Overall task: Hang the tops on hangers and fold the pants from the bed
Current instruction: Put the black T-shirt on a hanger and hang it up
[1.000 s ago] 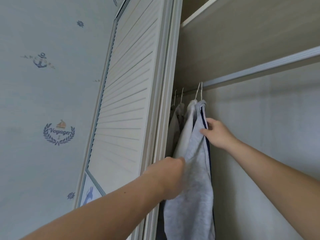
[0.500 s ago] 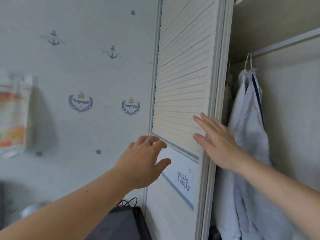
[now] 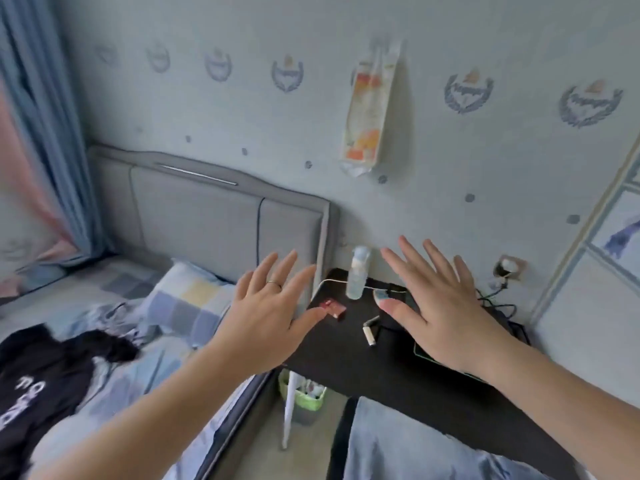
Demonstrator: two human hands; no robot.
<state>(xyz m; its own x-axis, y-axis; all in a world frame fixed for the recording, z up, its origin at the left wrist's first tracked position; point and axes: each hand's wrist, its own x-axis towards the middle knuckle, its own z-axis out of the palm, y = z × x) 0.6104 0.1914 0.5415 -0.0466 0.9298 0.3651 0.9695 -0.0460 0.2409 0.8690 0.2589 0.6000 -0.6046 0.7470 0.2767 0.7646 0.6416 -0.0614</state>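
A black garment with white lettering point(image 3: 38, 379) lies crumpled on the bed point(image 3: 138, 368) at the lower left. My left hand point(image 3: 273, 313) hovers open, fingers spread, above the bed's right edge, holding nothing. My right hand point(image 3: 440, 306) is open too, fingers spread, above the black bedside table point(image 3: 381, 368). Both hands are well to the right of the garment. No hanger is in view.
On the bedside table stand a clear bottle point(image 3: 358, 275), a small red item point(image 3: 334, 308), a white cable and a dark pad. A green bin point(image 3: 304, 396) sits under it. The wardrobe door point(image 3: 606, 271) is at the right, a checked pillow point(image 3: 190, 303) by the grey headboard.
My view has swung left and down from the wardrobe to the bed and bedside table. Both hands let go of the hung grey top and now hover open.
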